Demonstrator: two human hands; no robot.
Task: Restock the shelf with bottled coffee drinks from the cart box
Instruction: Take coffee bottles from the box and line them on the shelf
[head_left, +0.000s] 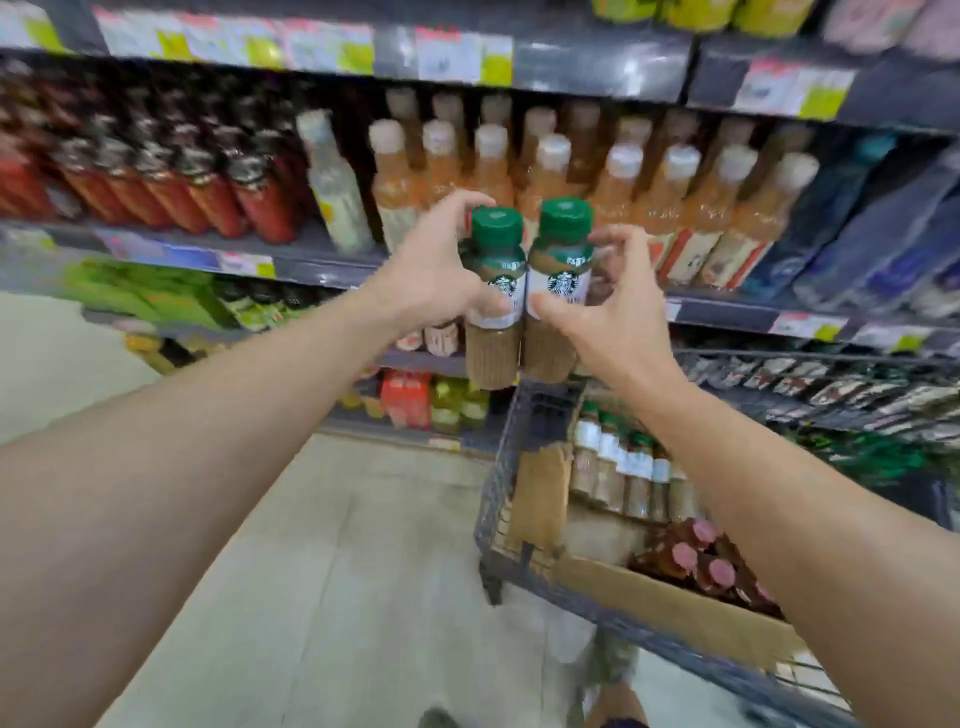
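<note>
Two green-capped coffee bottles are raised side by side in front of the shelf. My left hand grips the left bottle around its label. My right hand grips the right bottle, fingers curled behind it and thumb on the front. Both bottles stand upright and touch each other. Below on the right, the cart carries a cardboard box with several more coffee bottles standing in a row.
The shelf at hand height holds orange drinks with white caps and red bottles to the left. Pink-capped dark bottles sit in the box too. Lower shelves hold green packs and small bottles. Pale floor lies on the left.
</note>
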